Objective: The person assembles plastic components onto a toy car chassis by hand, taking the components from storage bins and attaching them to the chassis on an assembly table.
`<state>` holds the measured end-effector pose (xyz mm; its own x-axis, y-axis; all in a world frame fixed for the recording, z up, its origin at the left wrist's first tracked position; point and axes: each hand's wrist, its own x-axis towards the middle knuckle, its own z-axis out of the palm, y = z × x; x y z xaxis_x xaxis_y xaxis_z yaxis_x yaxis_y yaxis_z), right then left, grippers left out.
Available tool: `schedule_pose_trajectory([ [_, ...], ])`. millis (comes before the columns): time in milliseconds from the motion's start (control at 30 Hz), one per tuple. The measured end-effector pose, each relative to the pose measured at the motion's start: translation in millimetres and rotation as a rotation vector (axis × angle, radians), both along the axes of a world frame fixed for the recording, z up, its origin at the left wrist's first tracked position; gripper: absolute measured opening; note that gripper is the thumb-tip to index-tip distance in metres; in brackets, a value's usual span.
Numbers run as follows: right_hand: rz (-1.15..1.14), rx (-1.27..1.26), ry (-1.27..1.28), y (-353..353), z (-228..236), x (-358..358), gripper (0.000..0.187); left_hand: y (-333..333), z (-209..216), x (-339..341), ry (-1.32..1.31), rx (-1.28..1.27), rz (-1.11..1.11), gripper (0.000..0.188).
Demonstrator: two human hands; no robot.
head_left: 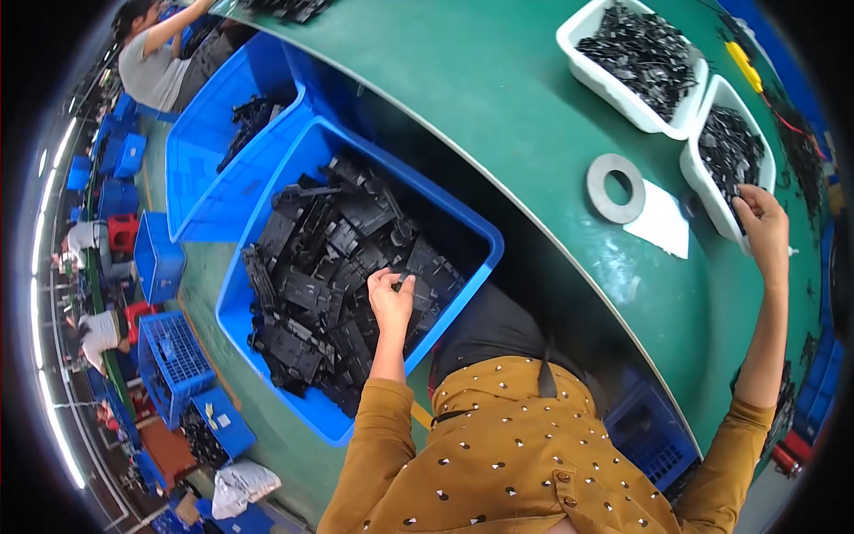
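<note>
My left hand (391, 301) is over a blue bin (494, 245) heaped with flat black plastic parts (311, 289). Its fingers are bent, with the thumb apart from them, and I make out nothing held between them against the black heap. On the right, my right hand (762, 222) reaches to the near end of a white tray (694, 173) of small black plastic pieces (729, 147). Thumb and fingertips there are pinched together on a small black piece, mostly hidden by the fingers.
Another white tray (614, 102) of small black pieces stands beyond, on the green table (498, 98). A grey tape roll (616, 189) lies beside a white sheet (660, 222). A second blue bin (200, 169) adjoins mine. At the far left, another person (156, 67) sits by the table.
</note>
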<state>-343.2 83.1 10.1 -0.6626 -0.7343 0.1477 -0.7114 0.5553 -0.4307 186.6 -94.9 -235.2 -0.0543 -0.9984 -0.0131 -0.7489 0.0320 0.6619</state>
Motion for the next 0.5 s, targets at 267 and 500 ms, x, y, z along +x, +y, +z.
schedule_pose_trajectory([
  [267, -0.069, 0.011, -0.055, -2, 3, 2, 0.012, -3, 51, 32, 0.682, 0.268, 0.376, 0.019],
  [500, 0.013, -0.059, 0.184, -4, -9, 0, 0.011, -17, 38, 76, 0.181, 0.802, -0.031, 0.058],
])
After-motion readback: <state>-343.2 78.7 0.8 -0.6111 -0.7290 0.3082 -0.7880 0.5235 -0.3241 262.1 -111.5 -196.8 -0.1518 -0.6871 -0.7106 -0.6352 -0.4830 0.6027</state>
